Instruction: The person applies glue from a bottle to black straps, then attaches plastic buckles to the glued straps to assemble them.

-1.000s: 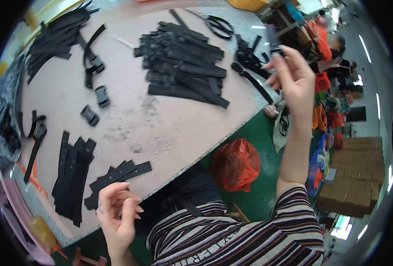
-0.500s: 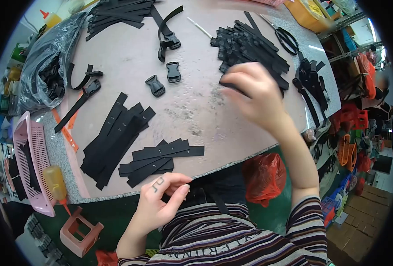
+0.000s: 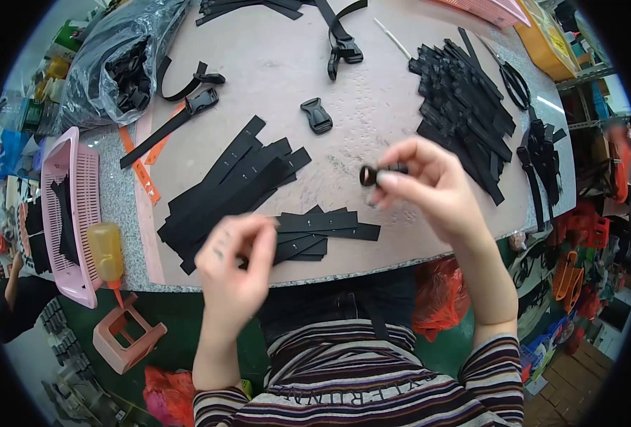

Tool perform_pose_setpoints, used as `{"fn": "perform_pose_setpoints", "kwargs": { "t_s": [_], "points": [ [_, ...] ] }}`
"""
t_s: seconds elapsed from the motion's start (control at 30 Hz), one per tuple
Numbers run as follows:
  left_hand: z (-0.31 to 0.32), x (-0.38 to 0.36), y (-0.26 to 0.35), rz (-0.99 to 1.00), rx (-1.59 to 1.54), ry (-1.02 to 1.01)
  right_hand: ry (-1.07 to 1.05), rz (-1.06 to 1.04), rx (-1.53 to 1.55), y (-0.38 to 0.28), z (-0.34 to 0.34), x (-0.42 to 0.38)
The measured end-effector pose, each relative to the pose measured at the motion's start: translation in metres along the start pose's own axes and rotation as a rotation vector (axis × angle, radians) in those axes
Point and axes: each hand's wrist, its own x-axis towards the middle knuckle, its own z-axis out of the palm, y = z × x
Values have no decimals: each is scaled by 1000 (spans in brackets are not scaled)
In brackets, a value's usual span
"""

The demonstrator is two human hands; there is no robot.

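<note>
In my right hand (image 3: 426, 181), held between thumb and fingers above the middle of the table, is a black plastic buckle (image 3: 367, 176), seen end-on and a little blurred. My left hand (image 3: 237, 249) is over the near edge of the black webbing strips (image 3: 223, 196), its fingers curled and pinched together; whether anything is in them I cannot make out. A second, smaller bunch of strips (image 3: 322, 224) lies just right of it. Another side-release buckle (image 3: 317, 115) lies closed on the table, farther off than my hands.
A large pile of black straps (image 3: 465, 107) and black scissors (image 3: 516, 85) lie at right. Straps with buckles (image 3: 345, 50) lie at the back. At left are a plastic bag of black parts (image 3: 127, 64), a pink basket (image 3: 80, 213) and a yellow glue bottle (image 3: 105, 249).
One of the two loose buckles has left the table and is now in my right hand, which has come nearer. My left hand has moved up over the strips. The view has shifted.
</note>
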Motion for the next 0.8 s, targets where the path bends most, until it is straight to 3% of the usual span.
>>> {"fn": "perform_pose_setpoints", "kwargs": {
  "t_s": [0.1, 0.2, 0.6, 0.8],
  "points": [
    [3, 32, -3, 134, 339, 72, -8, 179, 272, 10, 13, -21],
    [11, 44, -11, 266, 566, 69, -37, 227, 392, 17, 20, -28],
    [16, 40, -19, 556, 760, 67, -98, 274, 481, 28, 29, -27],
    [15, 41, -13, 514, 703, 59, -40, 71, 557, 38, 44, 7]
  ]
}}
